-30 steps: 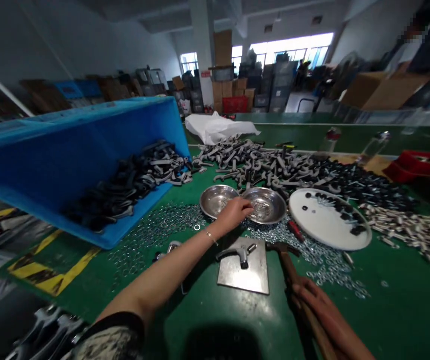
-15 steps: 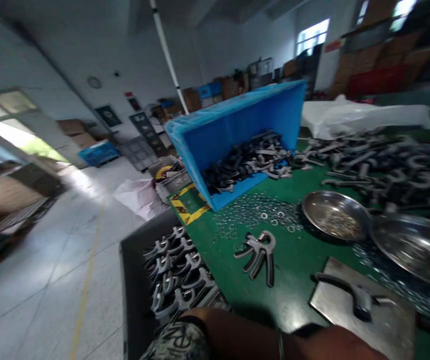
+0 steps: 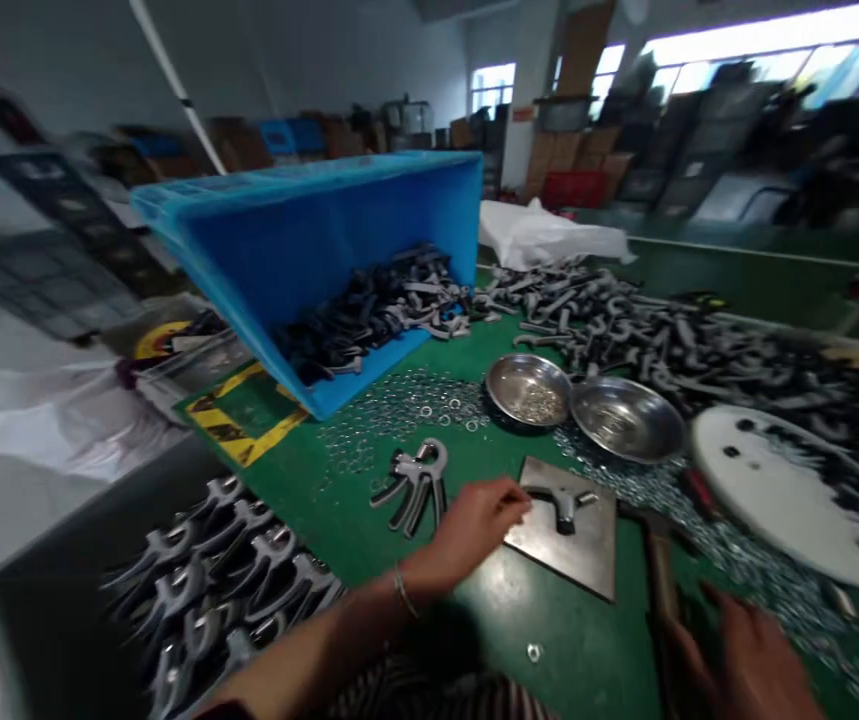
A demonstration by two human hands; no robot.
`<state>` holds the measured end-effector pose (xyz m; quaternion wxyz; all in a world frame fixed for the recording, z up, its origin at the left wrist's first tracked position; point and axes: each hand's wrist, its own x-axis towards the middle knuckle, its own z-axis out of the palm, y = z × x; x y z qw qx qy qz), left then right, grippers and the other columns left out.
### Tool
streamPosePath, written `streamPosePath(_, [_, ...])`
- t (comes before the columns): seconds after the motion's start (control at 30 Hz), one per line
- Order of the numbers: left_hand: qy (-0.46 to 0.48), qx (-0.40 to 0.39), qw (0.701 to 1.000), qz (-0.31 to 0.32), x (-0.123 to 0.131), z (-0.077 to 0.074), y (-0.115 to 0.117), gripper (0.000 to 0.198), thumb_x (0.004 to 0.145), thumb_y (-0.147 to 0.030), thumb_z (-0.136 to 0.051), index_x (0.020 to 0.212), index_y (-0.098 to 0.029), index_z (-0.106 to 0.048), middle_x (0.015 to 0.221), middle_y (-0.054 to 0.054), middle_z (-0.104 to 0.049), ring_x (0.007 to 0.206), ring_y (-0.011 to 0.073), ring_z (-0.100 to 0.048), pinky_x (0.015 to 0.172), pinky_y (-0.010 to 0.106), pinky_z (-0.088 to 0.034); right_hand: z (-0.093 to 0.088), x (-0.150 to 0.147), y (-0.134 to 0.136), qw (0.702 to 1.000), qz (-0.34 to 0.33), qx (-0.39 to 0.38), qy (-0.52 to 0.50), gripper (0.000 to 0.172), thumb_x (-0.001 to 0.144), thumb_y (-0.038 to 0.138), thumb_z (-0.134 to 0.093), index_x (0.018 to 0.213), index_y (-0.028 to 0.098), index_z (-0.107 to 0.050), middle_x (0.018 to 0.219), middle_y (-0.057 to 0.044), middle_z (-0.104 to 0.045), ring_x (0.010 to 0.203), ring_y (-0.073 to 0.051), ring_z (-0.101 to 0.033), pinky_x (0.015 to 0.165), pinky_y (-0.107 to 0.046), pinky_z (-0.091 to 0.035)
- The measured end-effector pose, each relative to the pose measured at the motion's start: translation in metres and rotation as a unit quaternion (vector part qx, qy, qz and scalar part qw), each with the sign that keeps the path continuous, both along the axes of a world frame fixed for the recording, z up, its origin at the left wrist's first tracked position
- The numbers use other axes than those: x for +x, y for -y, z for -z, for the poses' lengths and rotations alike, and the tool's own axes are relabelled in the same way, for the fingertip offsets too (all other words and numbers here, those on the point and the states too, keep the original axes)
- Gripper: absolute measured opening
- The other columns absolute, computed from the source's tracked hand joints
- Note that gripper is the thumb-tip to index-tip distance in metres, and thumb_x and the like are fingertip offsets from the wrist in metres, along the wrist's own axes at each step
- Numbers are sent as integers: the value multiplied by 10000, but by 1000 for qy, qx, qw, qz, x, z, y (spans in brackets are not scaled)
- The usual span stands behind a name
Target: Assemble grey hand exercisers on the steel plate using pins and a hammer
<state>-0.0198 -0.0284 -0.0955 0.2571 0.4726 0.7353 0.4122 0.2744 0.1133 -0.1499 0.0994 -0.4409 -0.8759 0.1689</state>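
Note:
My left hand [image 3: 478,525] is bunched at the left edge of a square steel plate [image 3: 564,530], its fingertips near a Y-shaped metal casting [image 3: 564,505] lying on the plate. Anything small in those fingers is hidden. My right hand [image 3: 744,665] is blurred at the lower right, wrapped around the wooden handle of a hammer [image 3: 660,575]. Two steel bowls sit beyond the plate: the left bowl [image 3: 528,390] holds loose washers, and the right bowl [image 3: 628,420] looks nearly bare.
A tilted blue crate [image 3: 309,260] holds dark metal parts. Several more lie heaped across the green workbench [image 3: 474,640], among scattered washers. A black tray of silver forked parts [image 3: 219,590] is at lower left, a small pile of these parts [image 3: 414,485] is nearby, and a white round board [image 3: 781,495] is at right.
My left hand has moved from over the bowls back to the plate's edge. The view swung left and then returned partway right. The hammer stays in my right hand.

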Motion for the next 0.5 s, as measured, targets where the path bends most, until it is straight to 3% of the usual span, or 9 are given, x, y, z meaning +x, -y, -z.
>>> streamPosePath(0.07, [6, 21, 1000, -5, -14, 3, -23, 164, 914, -274, -587, 911, -167, -712, 852, 25, -711, 816, 166, -653, 750, 250, -479, -1, 1, -4, 998, 33, -39, 19, 637, 852, 590, -456, 1270, 114, -531, 1222, -236, -605, 1124, -383, -618, 987, -518, -469])
streamPosePath(0.17, [-57, 43, 997, 18, -16, 13, -61, 114, 857, -248, -669, 795, -165, -717, 865, 33, -684, 886, 180, -622, 819, 273, -451, -6, -16, -10, 991, 73, -109, -23, 626, 833, 543, -509, 1313, 141, -509, 1287, -198, -612, 1138, -344, -629, 978, -468, -482])
streamPosePath(0.23, [-86, 40, 995, 27, -11, 22, -81, 106, 849, -241, -684, 782, -164, -715, 857, 31, -676, 894, 181, -608, 833, 283, -439, -13, -24, -15, 968, 102, -214, -81, 590, 797, 540, -557, 1238, 149, -566, 1195, -166, -674, 1040, -324, -676, 881, -420, -534])
streamPosePath(0.27, [-93, 35, 995, 28, -8, 27, -89, 103, 849, -238, -685, 782, -163, -713, 849, 28, -675, 888, 179, -604, 832, 284, -435, -17, -26, -17, 940, 120, -298, -114, 559, 795, 559, -558, 1180, 156, -602, 1090, -139, -712, 938, -300, -705, 786, -384, -559])
streamPosePath(0.33, [-101, 25, 994, 26, -3, 33, -100, 105, 848, -232, -688, 775, -159, -710, 836, 25, -674, 871, 174, -599, 819, 285, -426, -24, -24, -20, 849, 150, -469, -189, 494, 827, 592, -539, 1070, 178, -652, 871, -76, -728, 740, -233, -710, 613, -307, -547])
streamPosePath(0.4, [-105, 15, 994, 22, -1, 37, -105, 116, 848, -231, -687, 762, -155, -707, 824, 25, -673, 857, 173, -596, 803, 286, -420, -30, -18, -22, 766, 171, -565, -255, 413, 850, 578, -567, 979, 201, -673, 790, -40, -712, 676, -185, -691, 567, -259, -522])
streamPosePath(0.43, [-106, 11, 994, 20, 0, 39, -106, 123, 851, -231, -682, 759, -152, -706, 821, 27, -672, 853, 174, -595, 798, 287, -417, -33, -15, -23, 746, 181, -580, -272, 368, 845, 557, -604, 937, 208, -673, 786, -32, -709, 676, -174, -686, 572, -246, -519])
streamPosePath(0.5, [-106, 7, 994, 20, 1, 40, -107, 134, 857, -237, -674, 762, -149, -707, 820, 33, -668, 851, 177, -594, 790, 289, -414, -37, -10, -27, 752, 186, -573, -268, 324, 832, 535, -650, 879, 215, -665, 806, -31, -716, 700, -175, -687, 589, -244, -526])
